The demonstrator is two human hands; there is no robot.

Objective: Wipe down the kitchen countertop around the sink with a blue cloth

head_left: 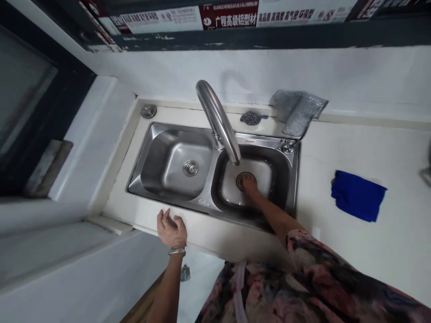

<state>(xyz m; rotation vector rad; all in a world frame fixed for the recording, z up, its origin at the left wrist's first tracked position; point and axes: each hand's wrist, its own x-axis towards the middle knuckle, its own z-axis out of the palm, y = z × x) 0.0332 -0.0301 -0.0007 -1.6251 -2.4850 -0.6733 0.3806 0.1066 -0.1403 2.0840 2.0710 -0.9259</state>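
My right hand (pixel 249 184) reaches down into the right basin (pixel 283 179) of a steel double sink. Its fingers are bunched together at the drain strainer (pixel 239 181), and the fingertips are partly hidden. Water seems to lie in that basin. My left hand (pixel 171 229), with a bracelet (pixel 177 252) at the wrist, rests at the counter's front edge, fingers loosely apart and nothing in them. Between the basins a curved faucet (pixel 218 116) rises, its spout over the right one. The left basin (pixel 161 166) shows a silver drain (pixel 190 168).
Behind the sink lie a steel-wool scrubber (pixel 251 118) and a round metal stopper (pixel 148 111). Grey mesh cloths (pixel 299 112) lean at the wall near a small chrome fitting (pixel 287 146). A folded blue cloth (pixel 358 196) is on the counter (pixel 319 152) to the right.
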